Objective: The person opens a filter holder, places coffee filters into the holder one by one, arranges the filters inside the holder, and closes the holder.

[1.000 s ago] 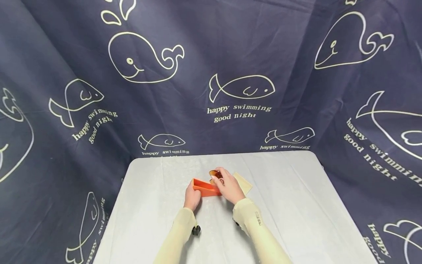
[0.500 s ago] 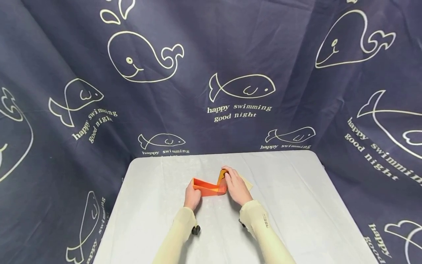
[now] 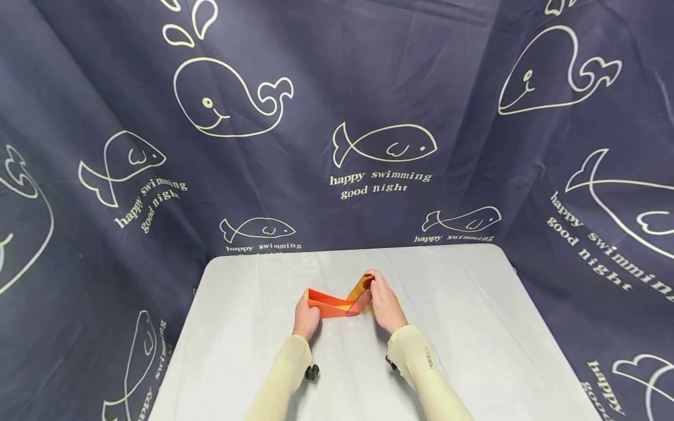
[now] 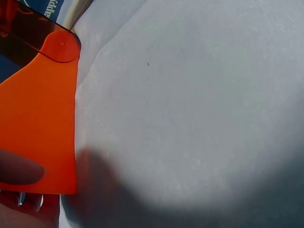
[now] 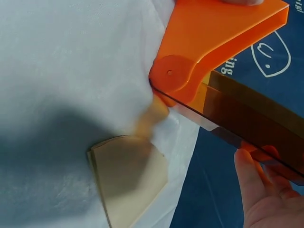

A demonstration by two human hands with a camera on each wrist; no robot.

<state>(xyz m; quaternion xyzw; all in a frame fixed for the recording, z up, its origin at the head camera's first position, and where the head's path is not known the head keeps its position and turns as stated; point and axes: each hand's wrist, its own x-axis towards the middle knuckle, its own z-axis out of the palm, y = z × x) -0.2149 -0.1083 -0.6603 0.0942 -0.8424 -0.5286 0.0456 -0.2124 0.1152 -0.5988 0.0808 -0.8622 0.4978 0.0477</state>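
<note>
Over the far half of the white-covered table (image 3: pixel 453 333), an orange plastic box (image 3: pixel 333 311) is held at its left end by the left hand (image 3: pixel 306 320), thumb pressed on the side wall and fingers curled round the end. The right hand (image 3: pixel 388 304) grips the free end of its hinged transparent brown lid (image 3: pixel 360 287), which stands swung open. Below the lid, fan-shaped beige coffee filters (image 5: pixel 126 180) lie on the table.

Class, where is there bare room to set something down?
Bare: the table left of the left hand, between the sleeves, right of the beige stack, and along the far edge before the curtain. Crowded: the middle, where the orange holder, brown cover and right hand bunch beside that stack.
</note>
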